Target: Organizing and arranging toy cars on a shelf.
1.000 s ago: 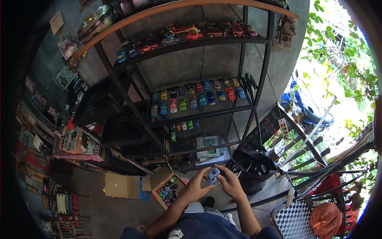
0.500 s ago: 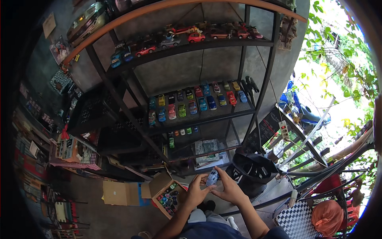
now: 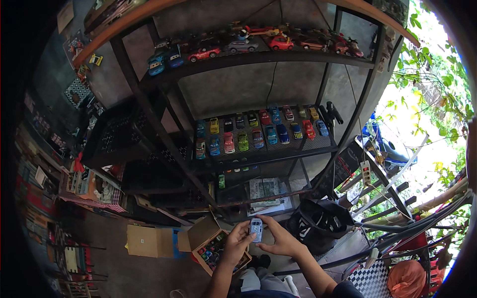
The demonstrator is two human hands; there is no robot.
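Observation:
A small light-blue toy car (image 3: 256, 229) is held up in front of my body, its roof and windows facing me. On its left side, my left hand (image 3: 236, 244) grips it with thumb and fingers. My right hand (image 3: 281, 239) curves round its right side, index finger at the upper end and thumb near the lower end. Below and left of my hands, an open cardboard box (image 3: 202, 233) holds several more toy cars. Ahead, rows of toy cars in many colours stand on the black mesh shelf (image 3: 273, 148).
The upper shelf (image 3: 258, 58) carries larger toy vehicles. On the right are a black bag (image 3: 318, 223), a power strip (image 3: 365, 173) with a cable, and a checkered surface (image 3: 367, 275) beside an orange-red bundle (image 3: 406, 279). Black crates (image 3: 117, 134) stand on the left.
The toy car has turned more upright and moved slightly left and down in view, with both hands still on it. The shelves appear shifted right and nearer as the view moved.

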